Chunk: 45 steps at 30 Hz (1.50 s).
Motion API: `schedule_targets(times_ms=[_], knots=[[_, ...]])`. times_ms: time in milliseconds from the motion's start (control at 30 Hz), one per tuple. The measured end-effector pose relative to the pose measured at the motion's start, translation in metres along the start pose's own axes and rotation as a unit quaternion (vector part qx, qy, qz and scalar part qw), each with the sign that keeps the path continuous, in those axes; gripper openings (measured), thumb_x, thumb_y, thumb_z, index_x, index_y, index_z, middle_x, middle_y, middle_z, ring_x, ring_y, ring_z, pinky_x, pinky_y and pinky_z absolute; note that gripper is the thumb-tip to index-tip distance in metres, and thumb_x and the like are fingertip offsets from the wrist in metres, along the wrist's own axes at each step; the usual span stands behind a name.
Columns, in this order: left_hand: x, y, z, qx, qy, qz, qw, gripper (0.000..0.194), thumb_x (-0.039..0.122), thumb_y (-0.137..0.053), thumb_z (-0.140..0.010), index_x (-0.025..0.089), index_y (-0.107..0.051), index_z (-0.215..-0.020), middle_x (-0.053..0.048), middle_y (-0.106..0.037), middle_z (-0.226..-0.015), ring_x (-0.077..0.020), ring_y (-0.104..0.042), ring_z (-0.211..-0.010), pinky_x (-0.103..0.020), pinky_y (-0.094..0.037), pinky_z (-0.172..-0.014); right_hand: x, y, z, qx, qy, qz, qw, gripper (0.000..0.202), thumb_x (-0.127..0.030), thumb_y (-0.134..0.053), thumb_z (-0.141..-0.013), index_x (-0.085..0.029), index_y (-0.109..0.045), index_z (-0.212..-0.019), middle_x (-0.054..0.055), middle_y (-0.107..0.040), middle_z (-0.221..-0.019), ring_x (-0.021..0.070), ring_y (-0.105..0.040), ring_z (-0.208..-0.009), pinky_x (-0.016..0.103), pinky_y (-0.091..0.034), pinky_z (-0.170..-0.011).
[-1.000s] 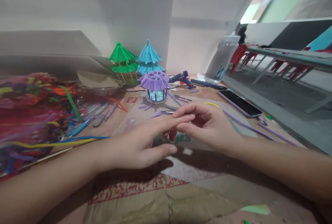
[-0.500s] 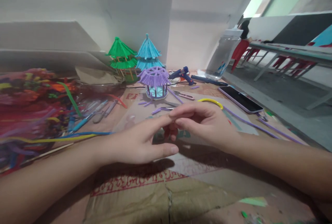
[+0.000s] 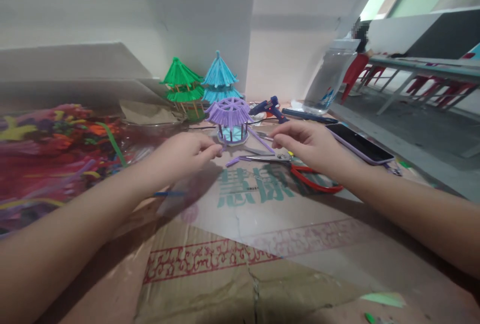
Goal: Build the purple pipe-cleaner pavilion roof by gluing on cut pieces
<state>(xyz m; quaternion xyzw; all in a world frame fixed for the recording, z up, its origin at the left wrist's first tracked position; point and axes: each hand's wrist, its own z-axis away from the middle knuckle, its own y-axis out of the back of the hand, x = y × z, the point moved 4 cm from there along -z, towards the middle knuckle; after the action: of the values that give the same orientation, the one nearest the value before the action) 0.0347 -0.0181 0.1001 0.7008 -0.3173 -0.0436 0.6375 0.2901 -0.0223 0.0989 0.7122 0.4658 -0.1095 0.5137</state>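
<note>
My left hand (image 3: 187,153) reaches in from the left, its fingers loosely bent and the thumb forward, beside the small purple pavilion (image 3: 229,114). Nothing shows between its fingers. My right hand (image 3: 305,139) hovers on the other side, thumb and forefinger slightly apart, near the tip of a craft knife (image 3: 264,136). The pavilion has a fringed, open-topped roof, thin posts and a pale blue base. Scissors (image 3: 315,182) with red and yellow handles lie below my right hand, blades pointing left. A short purple pipe cleaner piece (image 3: 233,162) rests by the blade tips.
Behind stand a green pagoda (image 3: 182,81) and a blue pagoda (image 3: 219,79). A glue gun (image 3: 268,107), a clear bottle (image 3: 330,79) and a phone (image 3: 359,143) are to the right. Colourful craft material (image 3: 48,159) heaps at the left. Printed cardboard (image 3: 210,259) covers the table.
My hands, together in front of me before, have parted and moved forward to either side of the purple pavilion. The scissors and the cardboard's print are now uncovered. The view has shifted slightly.
</note>
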Motion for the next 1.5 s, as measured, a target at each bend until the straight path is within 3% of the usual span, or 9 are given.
schedule_targets(times_ms=[133, 300, 467, 600, 700, 800, 900, 1300, 1500], knots=[[-0.002, -0.022, -0.001, 0.029, -0.033, -0.016, 0.999, 0.037, 0.045, -0.056, -0.096, 0.022, -0.075, -0.117, -0.008, -0.076, -0.116, -0.0262, -0.068, -0.106, -0.037, -0.052, -0.091, 0.001, -0.005, 0.0, -0.068, 0.036, 0.142, 0.987, 0.019, -0.029, -0.058, -0.095, -0.021, -0.074, -0.098, 0.006, -0.077, -0.097, 0.0219, -0.069, -0.091, 0.035, -0.052, -0.08], [0.004, -0.046, 0.001, 0.039, -0.099, -0.079, 0.991, 0.033, 0.041, -0.061, -0.097, 0.017, -0.075, -0.115, -0.012, -0.073, -0.113, -0.0284, -0.066, -0.107, -0.042, -0.053, -0.094, 0.015, -0.011, -0.001, -0.135, 0.052, 0.252, 0.957, 0.025, -0.034, -0.056, -0.098, -0.018, -0.069, -0.112, 0.011, -0.074, -0.111, 0.027, -0.066, -0.104, 0.041, -0.05, -0.09], [0.007, -0.05, 0.003, 0.057, -0.122, -0.111, 0.985, 0.032, 0.026, -0.049, -0.102, 0.019, -0.071, -0.123, -0.012, -0.07, -0.113, -0.0266, -0.065, -0.107, -0.041, -0.053, -0.095, 0.025, -0.017, 0.0, -0.16, 0.068, 0.276, 0.945, 0.035, -0.039, -0.058, -0.097, -0.017, -0.067, -0.123, 0.015, -0.07, -0.122, 0.0328, -0.063, -0.117, 0.048, -0.049, -0.099], [0.023, -0.043, 0.012, 0.079, -0.121, -0.08, 0.986, 0.054, 0.035, -0.053, -0.101, 0.022, -0.044, -0.153, -0.013, -0.065, -0.121, -0.0278, -0.062, -0.109, -0.043, -0.053, -0.093, 0.005, -0.015, 0.007, -0.088, 0.069, 0.163, 0.98, 0.03, -0.04, -0.059, -0.097, -0.02, -0.069, -0.117, 0.01, -0.075, -0.105, 0.0263, -0.069, -0.099, 0.044, -0.053, -0.091], [0.047, -0.042, 0.025, 0.033, -0.21, 0.013, 0.977, 0.053, 0.03, -0.051, -0.102, 0.028, -0.042, -0.154, -0.012, -0.062, -0.13, -0.0263, -0.061, -0.115, -0.042, -0.052, -0.096, -0.02, -0.018, 0.019, -0.073, 0.089, -0.011, 0.993, 0.036, -0.037, -0.065, -0.094, -0.023, -0.065, -0.127, 0.006, -0.075, -0.102, 0.0205, -0.07, -0.09, 0.036, -0.056, -0.083], [0.062, -0.041, 0.036, 0.006, -0.26, 0.096, 0.961, 0.053, 0.03, -0.054, -0.101, 0.029, -0.042, -0.153, -0.01, -0.058, -0.143, -0.0255, -0.058, -0.127, -0.041, -0.048, -0.106, -0.042, -0.023, 0.032, -0.063, 0.121, -0.098, 0.986, 0.023, -0.029, -0.068, -0.092, -0.024, -0.07, -0.114, 0.004, -0.076, -0.103, 0.018, -0.071, -0.091, 0.032, -0.056, -0.084], [0.067, -0.043, 0.04, -0.019, -0.261, 0.139, 0.955, 0.054, 0.031, -0.056, -0.101, 0.029, -0.042, -0.153, -0.009, -0.06, -0.145, -0.0251, -0.058, -0.129, -0.041, -0.048, -0.109, -0.05, -0.026, 0.04, -0.065, 0.09, -0.145, 0.983, 0.013, -0.027, -0.072, -0.089, -0.023, -0.071, -0.102, 0.001, -0.077, -0.095, 0.0167, -0.072, -0.086, 0.031, -0.056, -0.081], [0.069, -0.045, 0.041, -0.036, -0.268, 0.222, 0.937, 0.067, 0.027, -0.063, -0.096, 0.033, -0.037, -0.158, -0.007, -0.05, -0.157, -0.0272, -0.051, -0.141, -0.044, -0.043, -0.117, -0.047, -0.031, 0.04, -0.077, 0.007, -0.222, 0.972, 0.013, -0.024, -0.075, -0.084, -0.02, -0.068, -0.095, -0.001, -0.074, -0.082, 0.0129, -0.07, -0.073, 0.024, -0.054, -0.064], [0.064, -0.05, 0.04, -0.016, -0.278, 0.196, 0.94, 0.067, 0.029, -0.062, -0.097, 0.034, -0.035, -0.158, -0.008, -0.052, -0.156, -0.0264, -0.056, -0.136, -0.043, -0.046, -0.114, -0.047, -0.033, 0.041, -0.08, 0.012, -0.234, 0.969, 0.013, -0.023, -0.074, -0.084, -0.021, -0.068, -0.096, -0.001, -0.074, -0.084, 0.0143, -0.07, -0.079, 0.027, -0.055, -0.072]])
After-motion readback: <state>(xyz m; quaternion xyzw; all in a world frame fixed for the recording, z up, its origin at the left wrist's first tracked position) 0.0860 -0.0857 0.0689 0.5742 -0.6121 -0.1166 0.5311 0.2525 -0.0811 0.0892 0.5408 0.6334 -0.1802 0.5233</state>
